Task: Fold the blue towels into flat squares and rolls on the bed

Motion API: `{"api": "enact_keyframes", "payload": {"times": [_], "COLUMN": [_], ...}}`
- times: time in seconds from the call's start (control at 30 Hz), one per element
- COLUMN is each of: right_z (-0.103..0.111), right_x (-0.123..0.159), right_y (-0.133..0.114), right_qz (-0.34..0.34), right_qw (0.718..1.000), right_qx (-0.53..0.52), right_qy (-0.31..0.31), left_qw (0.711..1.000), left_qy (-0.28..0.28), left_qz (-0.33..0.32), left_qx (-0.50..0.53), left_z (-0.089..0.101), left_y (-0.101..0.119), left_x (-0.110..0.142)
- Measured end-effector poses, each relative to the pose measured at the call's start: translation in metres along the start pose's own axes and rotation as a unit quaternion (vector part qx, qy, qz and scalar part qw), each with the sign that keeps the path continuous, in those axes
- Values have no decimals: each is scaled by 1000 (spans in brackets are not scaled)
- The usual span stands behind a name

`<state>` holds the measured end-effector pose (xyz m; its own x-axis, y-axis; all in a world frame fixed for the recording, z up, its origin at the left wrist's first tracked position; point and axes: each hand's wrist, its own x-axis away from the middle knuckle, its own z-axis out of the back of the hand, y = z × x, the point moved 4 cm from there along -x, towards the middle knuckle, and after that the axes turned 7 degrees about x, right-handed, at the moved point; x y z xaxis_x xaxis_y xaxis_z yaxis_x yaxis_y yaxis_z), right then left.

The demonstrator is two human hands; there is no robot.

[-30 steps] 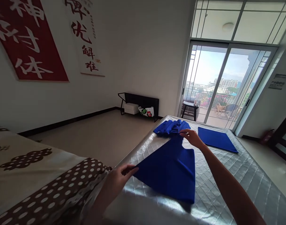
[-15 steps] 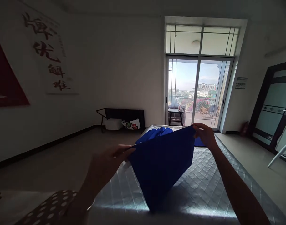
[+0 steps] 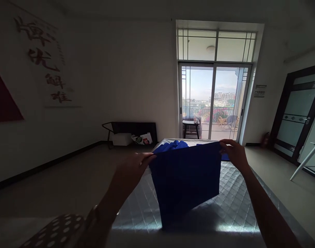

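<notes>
A dark blue cloth [image 3: 188, 182] hangs spread between my two hands, its top edge sloping slightly up to the right. My left hand [image 3: 134, 168] pinches the top left corner, and my right hand [image 3: 233, 153] pinches the top right one. The cloth's lower edge hangs over a silver quilted cover [image 3: 232, 199], its lower left corner lowest. Behind it, a crumpled heap of bright blue fabric [image 3: 173, 146] lies on the far part of the cover, partly hidden. Another flat blue piece [image 3: 225, 157] shows beside my right wrist.
Against the far wall stands a black bench [image 3: 147, 127] with a white box [image 3: 121, 139] and a printed bag [image 3: 142, 138] by it. A sliding glass door [image 3: 199, 93] opens onto a balcony. At right are a dark-framed door [image 3: 298, 113], a white table leg [image 3: 304, 163] and a fire extinguisher [image 3: 265, 139].
Both hands have shifted right with the cloth, the left one also upward. The cloth now hangs wider and straighter, and the view has turned slightly.
</notes>
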<state>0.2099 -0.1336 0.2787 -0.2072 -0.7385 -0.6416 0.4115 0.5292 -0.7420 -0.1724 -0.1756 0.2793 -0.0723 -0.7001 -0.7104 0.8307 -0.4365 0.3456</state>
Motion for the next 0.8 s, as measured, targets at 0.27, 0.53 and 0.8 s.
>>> {"api": "enact_keyframes", "payload": {"times": [0.27, 0.53, 0.8], "right_z": [50, 11, -179], "right_x": [9, -42, -17], "right_y": [-1, -5, 29], "right_qz": [13, 49, 79], "right_qw": [978, 967, 957], "right_qx": [110, 135, 224], "right_qy": [177, 212, -169], "left_qw": [990, 976, 965], "left_qy": [-9, -22, -194], "left_qz": [-36, -95, 166], "left_qx": [135, 196, 54], "left_z": [-26, -38, -96], "left_y": [58, 86, -24], "left_x": [2, 18, 87]}}
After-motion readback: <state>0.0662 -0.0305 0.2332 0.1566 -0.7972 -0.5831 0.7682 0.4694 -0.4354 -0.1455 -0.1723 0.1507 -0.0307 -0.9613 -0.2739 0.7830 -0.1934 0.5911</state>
